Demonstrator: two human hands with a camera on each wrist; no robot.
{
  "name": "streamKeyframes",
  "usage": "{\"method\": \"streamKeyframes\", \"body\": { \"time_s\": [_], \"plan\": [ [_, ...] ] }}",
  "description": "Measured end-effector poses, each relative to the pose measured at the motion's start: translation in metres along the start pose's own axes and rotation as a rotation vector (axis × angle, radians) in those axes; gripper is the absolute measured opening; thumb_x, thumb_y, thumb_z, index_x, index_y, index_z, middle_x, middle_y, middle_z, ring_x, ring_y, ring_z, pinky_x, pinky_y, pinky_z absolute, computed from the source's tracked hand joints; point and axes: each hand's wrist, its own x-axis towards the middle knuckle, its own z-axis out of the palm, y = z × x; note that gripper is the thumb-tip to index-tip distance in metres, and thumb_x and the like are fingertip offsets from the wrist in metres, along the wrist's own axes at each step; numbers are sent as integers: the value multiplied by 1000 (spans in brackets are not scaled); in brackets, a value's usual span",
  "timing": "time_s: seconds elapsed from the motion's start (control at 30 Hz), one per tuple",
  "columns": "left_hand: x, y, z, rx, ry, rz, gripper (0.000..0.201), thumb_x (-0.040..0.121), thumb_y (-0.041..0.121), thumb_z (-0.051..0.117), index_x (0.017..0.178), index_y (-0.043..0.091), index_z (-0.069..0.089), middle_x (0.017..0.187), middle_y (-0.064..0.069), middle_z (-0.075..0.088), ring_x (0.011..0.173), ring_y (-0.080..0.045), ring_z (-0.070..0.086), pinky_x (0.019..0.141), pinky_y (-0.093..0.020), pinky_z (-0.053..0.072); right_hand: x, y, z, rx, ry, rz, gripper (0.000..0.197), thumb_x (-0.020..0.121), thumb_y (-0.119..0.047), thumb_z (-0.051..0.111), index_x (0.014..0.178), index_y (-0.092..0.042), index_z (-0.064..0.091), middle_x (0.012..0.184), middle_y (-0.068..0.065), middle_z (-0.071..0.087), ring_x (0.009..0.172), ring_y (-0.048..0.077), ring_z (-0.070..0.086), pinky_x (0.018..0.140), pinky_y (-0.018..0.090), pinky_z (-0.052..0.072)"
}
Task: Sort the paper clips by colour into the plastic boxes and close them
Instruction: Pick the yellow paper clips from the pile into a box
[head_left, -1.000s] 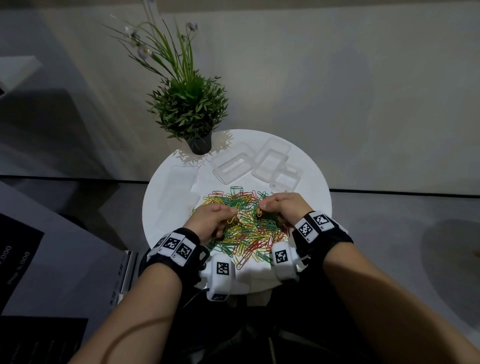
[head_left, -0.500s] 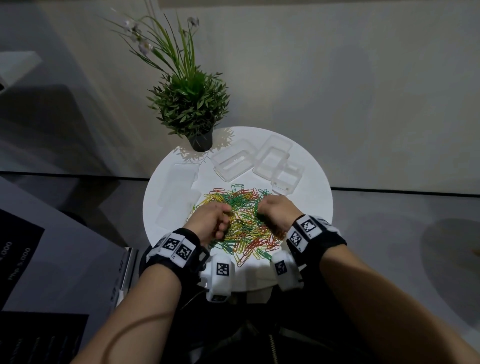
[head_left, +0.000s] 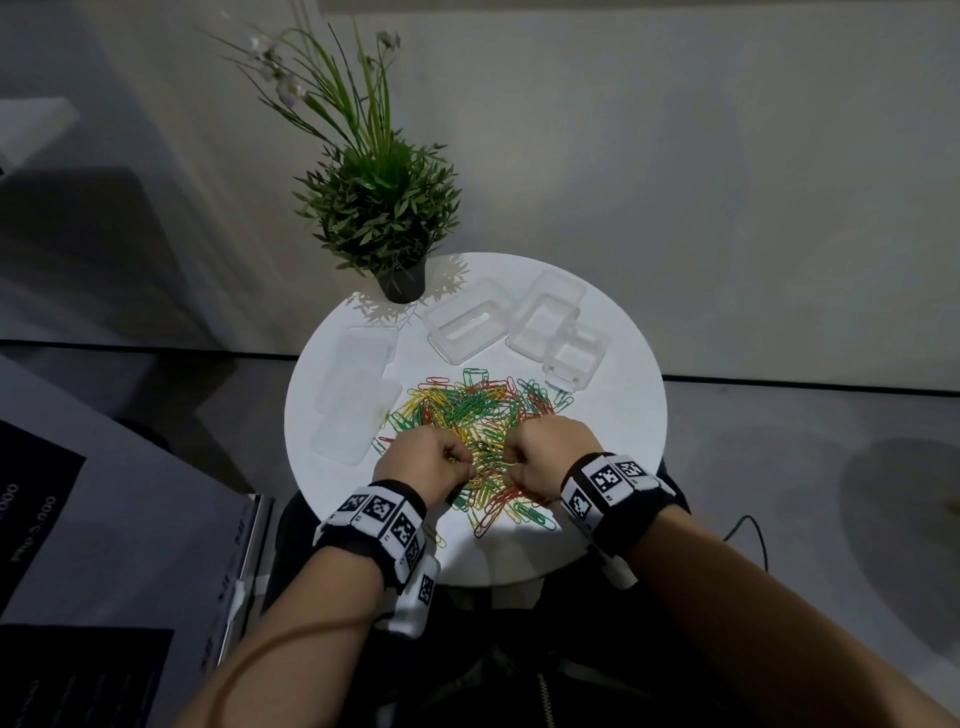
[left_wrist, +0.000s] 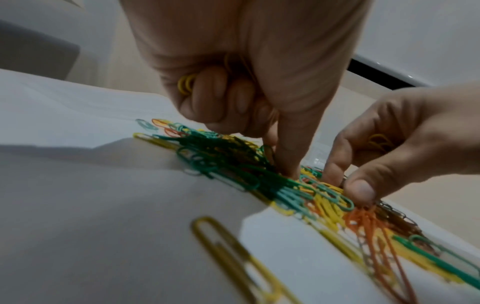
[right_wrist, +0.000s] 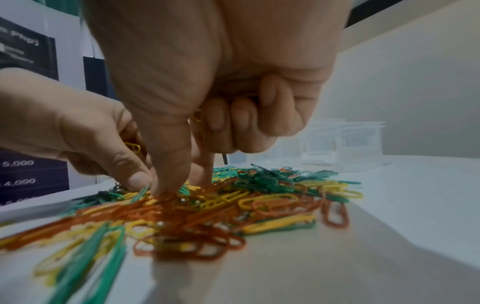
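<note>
Picking through the heap, both hands work at the near side of the pile of paper clips (head_left: 483, 431), a tangle of green, yellow and orange-red that covers the middle of the round white table (head_left: 618, 457). The left hand (head_left: 423, 460) keeps its lower fingers curled over a small stash of yellow clips (left_wrist: 185, 83) in the palm, while its forefinger and thumb reach down into the heap. The right hand (head_left: 545, 449) does much the same: lower fingers curled round a few clips, yellow as far as the wrist views show, with thumb and forefinger dipping into the tangle just beside the left hand's fingertips.

As for progress, the sorting looks barely begun. The clear plastic boxes (head_left: 519, 325) stand open at the far side of the table, beyond the heap, and no clips can be seen inside them. To the left, what seem to be their lids or further boxes (head_left: 358, 384) lie flat, also apart from the heap. The only clips taken out of the mix are those few in the two palms. Left to do: nearly all the sorting of every colour, dropping each into its box, and closing them. A potted plant (head_left: 384, 208) stands at the table's far edge.
</note>
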Motion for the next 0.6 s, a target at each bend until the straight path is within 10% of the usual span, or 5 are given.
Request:
{"method": "streamKeyframes", "body": {
  "time_s": [0.2,0.6],
  "plan": [
    [4,-2,-1,-16,10,45,15,81,22,68,67,29,69,77,12,71,78,-11,66,75,-34,57,-1,-2,0,32,74,-18,10,87,-21,56,83,-23,65,88,-2,68,90,23,62,67,25,38],
    [6,-1,-16,-297,-10,10,18,97,21,53,79,19,55,82,1,61,76,-14,54,65,-25,39,0,31,-10,888,58,266,11,93,-15,61,82,-18,60,78,2,58,70,14,48,66,27,37]
  ]
}}
